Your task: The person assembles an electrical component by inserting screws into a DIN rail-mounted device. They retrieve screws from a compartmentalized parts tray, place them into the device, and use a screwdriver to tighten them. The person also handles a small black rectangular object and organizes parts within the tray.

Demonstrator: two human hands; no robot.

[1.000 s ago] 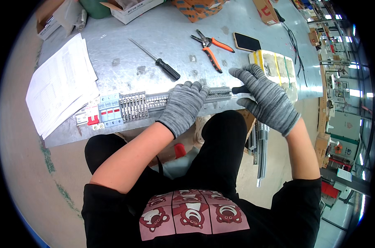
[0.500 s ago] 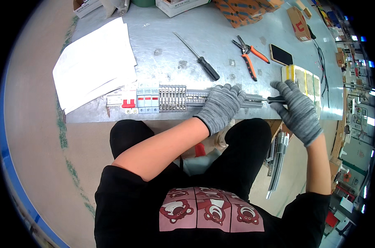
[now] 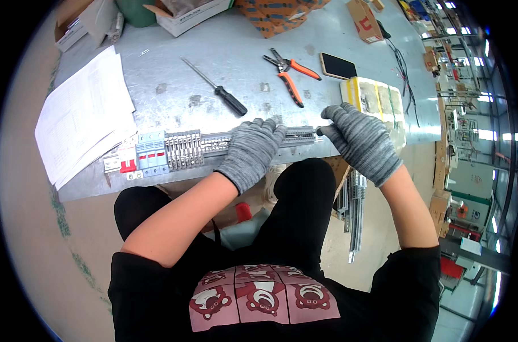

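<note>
A metal DIN rail (image 3: 214,143) lies along the table's near edge. On it sit a red-levered circuit breaker (image 3: 127,164), several pale blue modules (image 3: 151,155) and a row of grey terminal blocks (image 3: 184,149). My gloved left hand (image 3: 251,153) is closed over the rail right of the blocks, hiding that stretch. At the rail's right end, my gloved right hand (image 3: 366,141) is closed round a dark-handled screwdriver (image 3: 320,131), pointed left at the rail; most of it is hidden in the glove.
Beyond the rail lie another screwdriver (image 3: 230,101), orange-handled wire strippers (image 3: 292,85), a phone (image 3: 338,66) and a yellow-banded pack (image 3: 350,91). Paper sheets (image 3: 82,114) cover the left side. Cartons (image 3: 185,17) stand at the back. More rails (image 3: 357,214) sit below the table's right side.
The whole view has shifted, so the table's things appear farther left and slightly turned. Both hands keep their places at the rail; the right still has the screwdriver at its right end.
</note>
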